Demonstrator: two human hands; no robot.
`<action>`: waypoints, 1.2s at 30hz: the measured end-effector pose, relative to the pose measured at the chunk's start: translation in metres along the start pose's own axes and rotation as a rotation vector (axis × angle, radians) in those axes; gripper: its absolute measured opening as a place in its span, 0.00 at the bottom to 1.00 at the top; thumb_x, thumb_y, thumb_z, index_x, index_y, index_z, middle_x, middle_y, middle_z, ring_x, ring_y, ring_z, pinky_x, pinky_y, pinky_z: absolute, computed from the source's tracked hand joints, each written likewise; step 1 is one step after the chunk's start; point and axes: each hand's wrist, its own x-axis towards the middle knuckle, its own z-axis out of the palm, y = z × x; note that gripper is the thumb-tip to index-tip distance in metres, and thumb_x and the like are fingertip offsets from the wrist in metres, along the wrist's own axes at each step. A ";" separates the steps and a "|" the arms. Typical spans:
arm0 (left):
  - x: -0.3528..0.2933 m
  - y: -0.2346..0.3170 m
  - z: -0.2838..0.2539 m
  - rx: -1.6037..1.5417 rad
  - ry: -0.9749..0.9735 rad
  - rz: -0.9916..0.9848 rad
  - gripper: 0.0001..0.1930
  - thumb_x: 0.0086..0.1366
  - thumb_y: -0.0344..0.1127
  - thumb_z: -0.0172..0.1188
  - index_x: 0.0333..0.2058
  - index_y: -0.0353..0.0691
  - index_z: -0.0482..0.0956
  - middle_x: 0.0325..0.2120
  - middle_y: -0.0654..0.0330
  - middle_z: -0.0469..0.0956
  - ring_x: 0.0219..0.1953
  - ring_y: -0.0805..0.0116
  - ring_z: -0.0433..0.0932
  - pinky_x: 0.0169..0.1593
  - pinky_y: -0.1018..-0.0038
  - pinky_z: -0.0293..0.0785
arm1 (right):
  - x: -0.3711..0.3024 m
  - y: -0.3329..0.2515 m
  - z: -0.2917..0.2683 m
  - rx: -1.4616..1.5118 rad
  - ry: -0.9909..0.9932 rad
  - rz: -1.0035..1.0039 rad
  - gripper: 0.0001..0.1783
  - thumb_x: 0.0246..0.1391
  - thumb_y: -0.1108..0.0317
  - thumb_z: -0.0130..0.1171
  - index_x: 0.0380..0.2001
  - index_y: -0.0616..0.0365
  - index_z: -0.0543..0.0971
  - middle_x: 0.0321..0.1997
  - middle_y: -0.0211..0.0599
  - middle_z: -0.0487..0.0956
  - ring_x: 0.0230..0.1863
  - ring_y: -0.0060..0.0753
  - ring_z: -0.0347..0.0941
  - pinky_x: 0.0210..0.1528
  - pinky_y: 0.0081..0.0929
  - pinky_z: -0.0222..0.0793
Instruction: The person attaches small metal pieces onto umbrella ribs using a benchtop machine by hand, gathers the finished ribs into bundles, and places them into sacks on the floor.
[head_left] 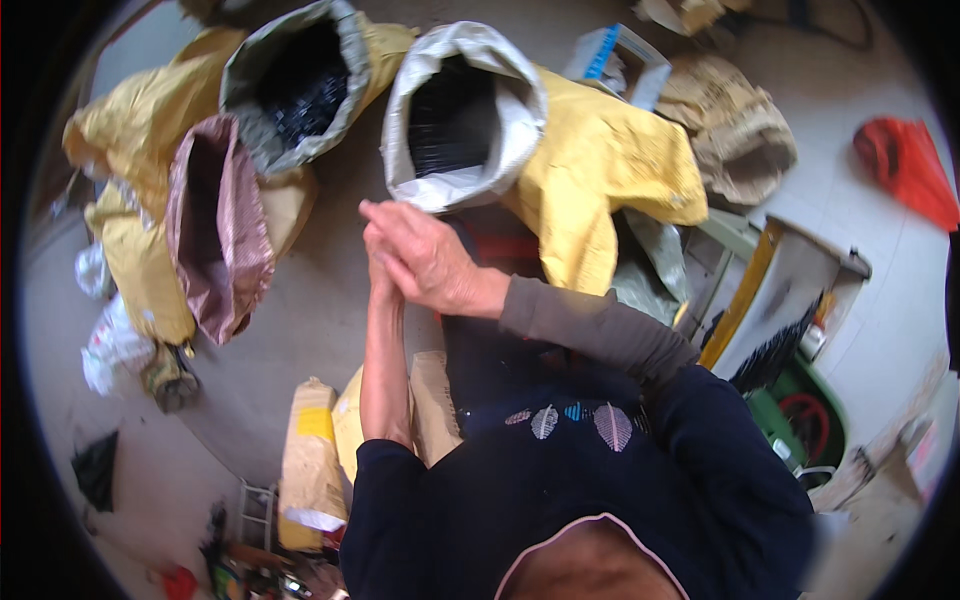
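My right hand (437,265), at the end of a grey-brown sleeve, is folded over my left hand (379,272). The two are pressed together just in front of a white-lined sack (398,130). The right fingers are closed and point up and to the left. Most of the left fingers are hidden behind them, and anything between the palms is out of sight. Glossy black strip-like pieces (452,118) lie inside the white-lined sack, whose mouth is wide open. Neither hand visibly touches the sack.
Another open sack (240,95) with black pieces stands at the far left, beside a pink woven sack (215,250). Yellow sacking (600,150) and a brown paper sack (740,130) lie to the right. A yellow-edged metal panel (770,290) and a red bag (905,170) are farther right.
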 end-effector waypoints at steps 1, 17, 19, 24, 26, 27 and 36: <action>-0.005 -0.001 0.003 0.151 0.011 -0.072 0.08 0.65 0.33 0.53 0.41 0.38 0.72 0.27 0.66 0.73 0.28 0.77 0.72 0.31 0.78 0.71 | -0.016 -0.010 -0.007 0.003 0.017 -0.007 0.31 0.44 0.78 0.56 0.56 0.66 0.64 0.47 0.53 0.72 0.45 0.53 0.71 0.48 0.39 0.69; -0.133 -0.153 0.152 0.864 -0.458 0.626 0.07 0.64 0.30 0.53 0.35 0.31 0.74 0.29 0.59 0.75 0.30 0.72 0.73 0.35 0.76 0.71 | -0.331 -0.048 -0.123 -0.188 0.793 -0.065 0.25 0.46 0.79 0.58 0.51 0.64 0.70 0.37 0.44 0.77 0.34 0.46 0.76 0.35 0.36 0.73; -0.167 -0.163 0.160 1.043 -0.355 0.779 0.08 0.60 0.28 0.54 0.36 0.31 0.75 0.34 0.53 0.76 0.37 0.60 0.74 0.42 0.68 0.70 | -0.386 -0.054 -0.124 -0.282 0.874 -0.077 0.24 0.46 0.78 0.59 0.50 0.62 0.71 0.35 0.41 0.77 0.33 0.44 0.76 0.35 0.35 0.74; -0.260 -0.173 0.159 1.300 -0.474 1.533 0.12 0.54 0.23 0.58 0.38 0.36 0.78 0.42 0.50 0.75 0.50 0.51 0.70 0.56 0.58 0.64 | -0.497 -0.063 -0.119 -0.199 1.017 0.095 0.16 0.51 0.77 0.57 0.45 0.61 0.75 0.31 0.39 0.79 0.30 0.39 0.77 0.32 0.31 0.74; -0.286 -0.190 0.159 1.354 -0.694 1.498 0.13 0.52 0.25 0.60 0.39 0.40 0.78 0.41 0.51 0.76 0.51 0.51 0.70 0.56 0.58 0.63 | -0.526 -0.056 -0.117 -0.161 1.033 0.106 0.13 0.50 0.76 0.58 0.42 0.61 0.77 0.31 0.41 0.79 0.30 0.41 0.77 0.31 0.32 0.73; -0.298 -0.201 0.162 1.480 -0.805 1.500 0.15 0.51 0.29 0.62 0.41 0.42 0.78 0.43 0.50 0.74 0.53 0.50 0.68 0.57 0.57 0.61 | -0.541 -0.050 -0.116 -0.159 1.024 0.102 0.13 0.49 0.77 0.58 0.41 0.61 0.77 0.31 0.42 0.79 0.29 0.42 0.77 0.31 0.32 0.73; -0.187 -0.222 0.231 2.175 -0.268 1.165 0.20 0.54 0.51 0.57 0.32 0.38 0.81 0.42 0.47 0.77 0.50 0.47 0.72 0.50 0.41 0.63 | -0.600 -0.023 -0.094 0.027 0.987 0.126 0.09 0.52 0.80 0.54 0.38 0.65 0.78 0.29 0.42 0.79 0.29 0.33 0.79 0.31 0.24 0.75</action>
